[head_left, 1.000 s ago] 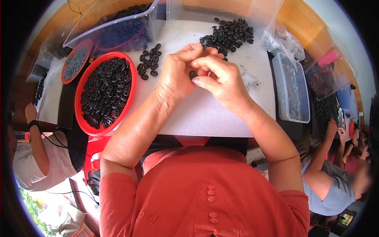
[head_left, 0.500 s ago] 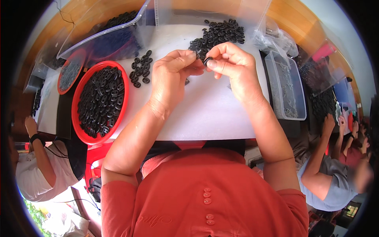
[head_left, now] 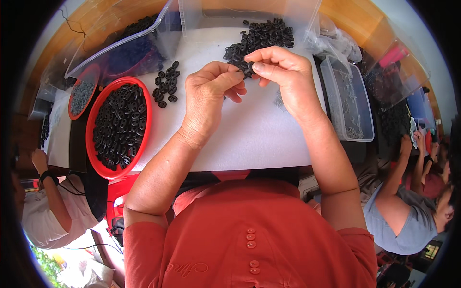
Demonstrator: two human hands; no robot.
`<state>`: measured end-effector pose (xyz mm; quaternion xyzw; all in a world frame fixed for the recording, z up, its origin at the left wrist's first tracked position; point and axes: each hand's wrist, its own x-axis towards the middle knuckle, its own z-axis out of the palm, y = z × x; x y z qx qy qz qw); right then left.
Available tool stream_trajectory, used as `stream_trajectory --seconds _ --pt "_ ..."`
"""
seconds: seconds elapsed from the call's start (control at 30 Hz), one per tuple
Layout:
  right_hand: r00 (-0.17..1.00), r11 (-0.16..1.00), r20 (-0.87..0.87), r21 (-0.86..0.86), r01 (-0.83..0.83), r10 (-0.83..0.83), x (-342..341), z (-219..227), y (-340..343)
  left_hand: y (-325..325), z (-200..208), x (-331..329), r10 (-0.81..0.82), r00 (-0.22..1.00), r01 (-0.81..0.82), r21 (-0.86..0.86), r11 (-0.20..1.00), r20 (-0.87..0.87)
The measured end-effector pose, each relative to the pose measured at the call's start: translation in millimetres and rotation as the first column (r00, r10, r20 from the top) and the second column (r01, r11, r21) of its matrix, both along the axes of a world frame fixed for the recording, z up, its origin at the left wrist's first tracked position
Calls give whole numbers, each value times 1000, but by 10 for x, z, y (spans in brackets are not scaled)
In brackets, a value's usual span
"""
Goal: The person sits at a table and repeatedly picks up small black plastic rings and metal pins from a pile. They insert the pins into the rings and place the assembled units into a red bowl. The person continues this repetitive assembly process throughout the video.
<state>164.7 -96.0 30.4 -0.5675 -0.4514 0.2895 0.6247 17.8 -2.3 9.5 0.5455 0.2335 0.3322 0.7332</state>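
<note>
Over the white work surface (head_left: pixel 249 144), my two hands meet fingertip to fingertip. My right hand (head_left: pixel 288 77) pinches a small black oval plastic piece (head_left: pixel 249 68) between thumb and forefinger. My left hand (head_left: pixel 204 96) is closed in a pinch right beside it; what lies between its thumb and forefinger is hidden by the fingers. Just behind the fingertips spreads a heap of black oval pieces (head_left: pixel 271 36), some of which show holes. Left of my left hand lies a small group of similar pieces (head_left: pixel 165 84).
A red basin (head_left: pixel 90 139) full of black pieces stands at the left, near a smaller red tray (head_left: pixel 72 113) of small metal parts. A clear bin (head_left: pixel 115 45) sits behind them. On the right is a clear box (head_left: pixel 365 122) with small metallic parts. People work on both sides.
My fingertips have come closer together, and the black piece in my right hand now sits against my left fingertips. The whole view has shifted slightly.
</note>
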Motion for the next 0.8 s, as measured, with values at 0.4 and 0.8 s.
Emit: stream_trajectory --seconds 0.4,0.8 --pt "1000 1000 24 22 -20 20 -47 -85 29 -11 -14 -1 -29 997 33 -61 998 67" --pt "981 985 -122 -68 -159 150 168 -21 6 -62 -17 22 -74 993 62 123 991 95"
